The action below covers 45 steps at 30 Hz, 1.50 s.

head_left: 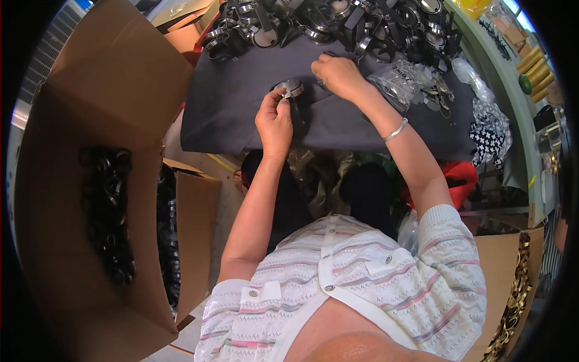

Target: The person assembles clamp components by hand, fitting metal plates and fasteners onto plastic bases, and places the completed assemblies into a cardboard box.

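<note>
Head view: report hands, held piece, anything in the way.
Left hand holding round metal piece. Right hand apart from it, fingers curled, grip unclear. Black-strapped pile beyond, clear plastic bag to the right; neither between the hands.

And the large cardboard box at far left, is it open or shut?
Open: no flap covers the top of the large cardboard box, and black things show inside it.

Cannot read any text, label, brand, number or sign in the head view. Cannot make out markings on the round silver-edged piece (294,88) or on the heaped dark pieces (316,27): too small to tell.
</note>
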Available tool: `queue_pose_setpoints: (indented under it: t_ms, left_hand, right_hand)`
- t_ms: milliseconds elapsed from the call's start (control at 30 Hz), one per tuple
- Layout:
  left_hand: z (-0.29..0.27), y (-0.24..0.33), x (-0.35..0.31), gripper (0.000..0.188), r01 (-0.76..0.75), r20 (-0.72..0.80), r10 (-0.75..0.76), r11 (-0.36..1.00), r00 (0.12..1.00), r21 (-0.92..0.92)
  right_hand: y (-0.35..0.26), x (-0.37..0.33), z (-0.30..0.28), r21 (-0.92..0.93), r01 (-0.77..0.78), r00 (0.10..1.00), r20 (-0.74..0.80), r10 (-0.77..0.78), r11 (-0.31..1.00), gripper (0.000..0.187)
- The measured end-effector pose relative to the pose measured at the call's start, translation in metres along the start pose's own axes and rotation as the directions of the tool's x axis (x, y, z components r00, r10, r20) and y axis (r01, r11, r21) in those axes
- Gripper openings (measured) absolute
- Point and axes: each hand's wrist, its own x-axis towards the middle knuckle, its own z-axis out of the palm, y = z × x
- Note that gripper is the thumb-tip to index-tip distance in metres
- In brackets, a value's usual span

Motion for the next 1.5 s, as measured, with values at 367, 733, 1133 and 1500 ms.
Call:
queue_pose_setpoints:
  t_ms: [367,733,1133,1500]
  left_hand:
    - [0.001,0.003,0.004,0.017,0.000,0.008,-0.001,0.998,1.000,0.060]
    - [-0.003,0.004,0.003,0.015,0.024,0.027,-0.025,0.999,0.999,0.046]
    - [-0.004,0.011,0.005,0.013,0.044,0.061,-0.045,0.999,0.997,0.026]
    - [-0.004,0.009,0.006,0.014,0.024,0.057,-0.025,1.000,0.998,0.016]
  right_hand:
    - [0.024,-0.001,-0.007,0.690,-0.098,0.891,-0.260,0.371,0.718,0.006]
    - [0.004,-0.013,-0.034,0.979,-0.202,0.899,0.177,0.401,0.019,0.005]
    - [-0.056,-0.029,-0.004,0.972,-0.060,0.971,0.004,0.240,0.228,0.001]
    - [-0.071,-0.024,0.011,0.616,0.310,0.861,-0.504,0.061,0.724,0.009]
